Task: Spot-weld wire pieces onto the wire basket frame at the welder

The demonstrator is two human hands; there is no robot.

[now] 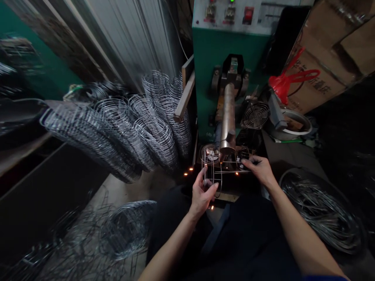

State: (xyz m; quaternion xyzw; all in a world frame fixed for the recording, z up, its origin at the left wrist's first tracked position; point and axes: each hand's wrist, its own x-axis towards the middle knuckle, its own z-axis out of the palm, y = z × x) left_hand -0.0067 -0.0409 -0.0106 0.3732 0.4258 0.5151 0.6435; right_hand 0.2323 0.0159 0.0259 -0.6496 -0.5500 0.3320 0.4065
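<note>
My left hand (203,193) is closed on the left end of a thin wire frame (220,180), its thumb and fingers pinching the wires. At the frame's other end, my right hand (259,168) pinches the wire between thumb and fingertips. Above and between the hands is the thick metal cylinder (227,121) of a green spot welding machine (205,88). The frame sits under the cylinder's lower end, where the exact contact is hard to see. Several orange sparks fly around the hands.
Tall stacks of wire rings (155,140) lean at the left. Wire pieces (322,210) lie coiled in a round container at the right. A fan grille (255,115), a metal bowl (304,124), a red plastic bag (283,88) and cardboard boxes (336,50) stand beyond.
</note>
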